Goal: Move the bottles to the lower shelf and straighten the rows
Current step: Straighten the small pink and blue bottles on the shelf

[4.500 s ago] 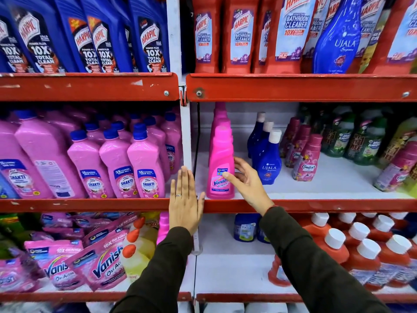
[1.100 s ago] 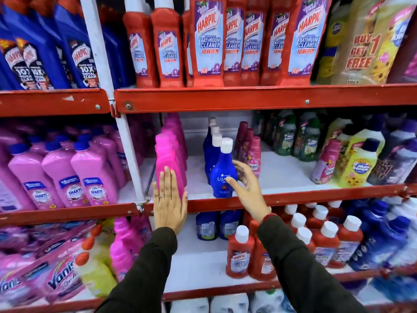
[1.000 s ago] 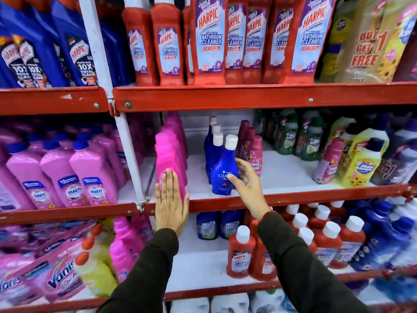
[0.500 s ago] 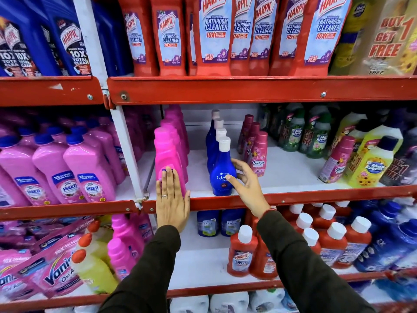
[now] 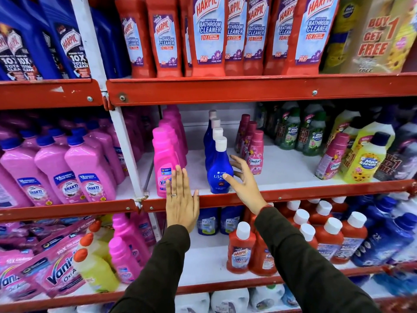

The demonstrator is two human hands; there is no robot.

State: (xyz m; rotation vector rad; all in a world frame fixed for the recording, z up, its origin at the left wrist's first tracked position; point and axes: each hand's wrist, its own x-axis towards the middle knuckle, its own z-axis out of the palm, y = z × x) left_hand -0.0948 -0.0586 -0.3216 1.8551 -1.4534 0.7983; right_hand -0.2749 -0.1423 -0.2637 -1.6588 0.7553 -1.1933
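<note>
On the middle shelf stand three short rows: pink Vanish bottles, blue Ujala bottles with white caps and small maroon-pink Comfort bottles. My left hand is flat, fingers together and pointing up, its fingertips against the label of the front Vanish bottle. My right hand is spread open, thumb on the front Ujala bottle's right side, fingers reaching behind it toward the front Comfort bottle. Neither hand has closed around a bottle.
Red Harpic bathroom cleaner bottles fill the top shelf, blue Harpic bottles to their left. Pink Shakti bottles stand left of the white upright. Max Kleen bottles crowd the right. The lower shelf holds small red Harpic bottles and Vanish pouches.
Since 4.5 s ago my right hand left the front Vanish bottle for the front Ujala bottle, and my left hand moved onto the Vanish bottle. In the last second the hands hardly moved; the view drifted.
</note>
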